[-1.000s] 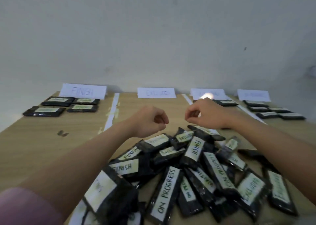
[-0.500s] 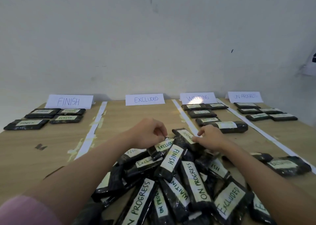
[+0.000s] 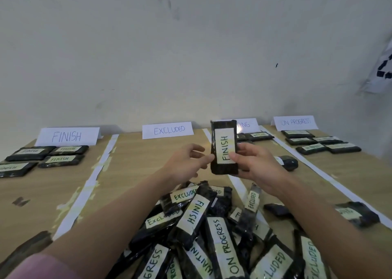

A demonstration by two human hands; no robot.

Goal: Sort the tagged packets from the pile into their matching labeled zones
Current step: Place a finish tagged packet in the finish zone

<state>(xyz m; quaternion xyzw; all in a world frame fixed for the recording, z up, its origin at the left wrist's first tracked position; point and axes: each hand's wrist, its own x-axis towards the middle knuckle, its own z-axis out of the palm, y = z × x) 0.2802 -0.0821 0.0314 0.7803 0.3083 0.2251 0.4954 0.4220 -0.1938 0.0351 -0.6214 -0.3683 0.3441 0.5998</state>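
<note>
A black packet tagged FINISH (image 3: 224, 149) stands upright in the air above the pile. My right hand (image 3: 254, 164) grips its right edge, thumb on the tag. My left hand (image 3: 186, 162) touches its lower left edge with the fingertips. Below lies the pile of black tagged packets (image 3: 212, 232), reading EXCLUDED, FINISH, ON PROGRESS and WAITING. At the back stand paper zone labels: FINISH label (image 3: 67, 136), EXCLUDED label (image 3: 168, 129), the partly hidden WAITING label (image 3: 246, 124) and ON PROGRESS label (image 3: 295, 122).
Several packets (image 3: 45, 156) lie in the FINISH zone at left, several (image 3: 320, 144) in the ON PROGRESS zone at right. White paper strips (image 3: 93, 179) divide the wooden table. Loose packets (image 3: 287, 162), (image 3: 356, 214) lie right of the pile. A wall stands right behind.
My hands were down at the top of the pile; now both have risen with a FINISH packet lifted out and held upright between them.
</note>
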